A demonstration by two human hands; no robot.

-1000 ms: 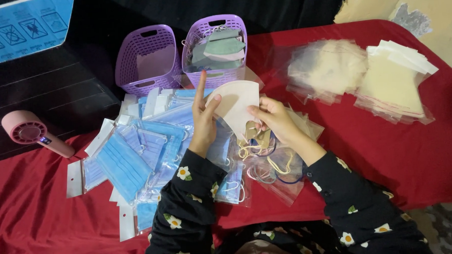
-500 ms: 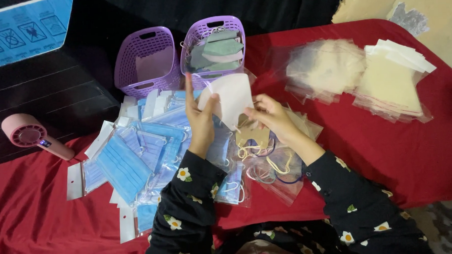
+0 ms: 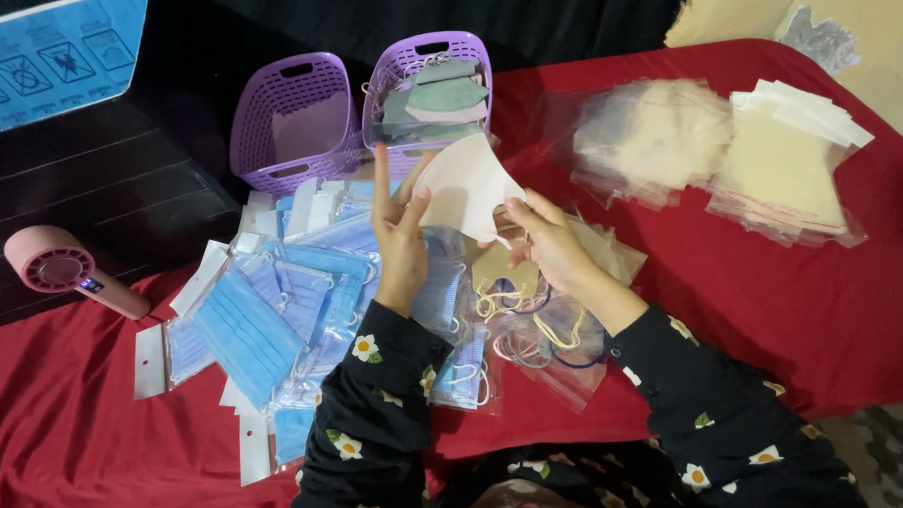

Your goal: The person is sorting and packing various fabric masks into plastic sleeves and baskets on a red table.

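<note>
1. A person in flower-print black sleeves holds a pale folded face mask (image 3: 466, 186) above a red cloth-covered table (image 3: 793, 292).
2. The left hand (image 3: 399, 236) pinches the mask's left edge, index finger raised straight; the right hand (image 3: 546, 239) grips its lower right corner, fingers closed on it.
3. Beneath the hands lies a clear bag of masks with looped ear cords (image 3: 539, 331).
4. Left of it, packaged blue surgical masks (image 3: 264, 321) spread in a heap.
5. Farther back stand two purple baskets: the left one (image 3: 292, 119) nearly bare, the right one (image 3: 428, 90) holding greenish masks.
6. At far right sit stacks of bagged cream masks (image 3: 718, 155); at far left, a pink handheld fan (image 3: 62, 270).
</note>
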